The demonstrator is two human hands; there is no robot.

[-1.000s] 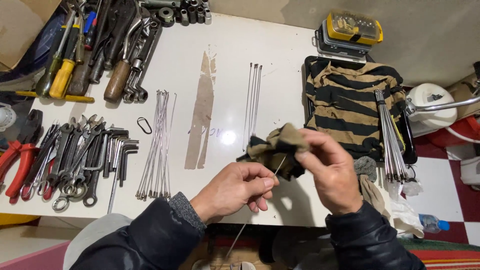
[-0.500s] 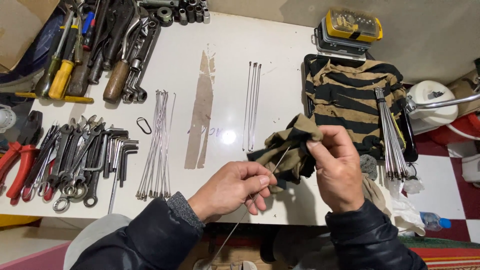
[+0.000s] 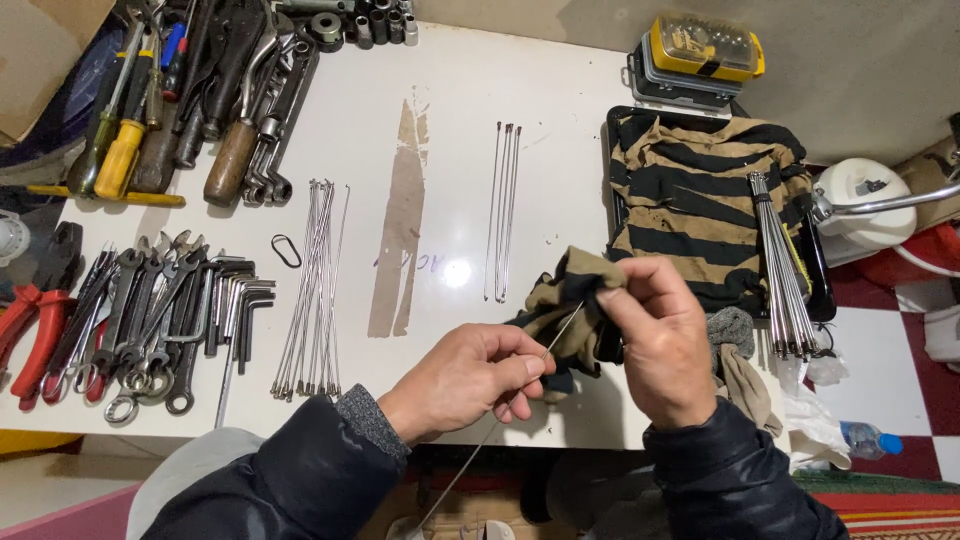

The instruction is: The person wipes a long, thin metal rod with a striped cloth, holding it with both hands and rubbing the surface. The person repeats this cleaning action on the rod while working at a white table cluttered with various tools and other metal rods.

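Spoke (image 3: 562, 330), a thin steel one, runs slantwise between the two hands over the near edge of the white table (image 3: 560, 130). The left hand (image 3: 470, 375) pinches it between thumb and curled fingertips (image 3: 532, 366), so the wire leaves those fingers upward to the right and also trails down past the wrist, below the table edge. The right hand (image 3: 660, 335) has its fingers closed tight around a striped rag (image 3: 565, 300), tan and black, bunched about the upper part of the spoke; the wire disappears into the cloth just beside the right thumb, so its upper end is hidden.

Beyond the left fingers, well apart, lies a loose bundle of spokes (image 3: 312, 290) on the table, and further left a row of spanners (image 3: 140, 310) and hex keys (image 3: 240, 300), with red-handled pliers (image 3: 35, 320) at the edge. Straight ahead of both hands, a few more spokes lie side by side as a small group (image 3: 503, 210), near a brown tape-like strip (image 3: 400, 220) on the tabletop. Past the right fingers sits a dark tray (image 3: 816, 290) draped with a larger striped cloth (image 3: 700, 190), and a tied sheaf of spokes (image 3: 778, 260) rests on its right side. A yellow-lidded parts case (image 3: 705, 45) stands at the far edge. Screwdrivers (image 3: 120, 150) and heavier tools lie at the far left corner.
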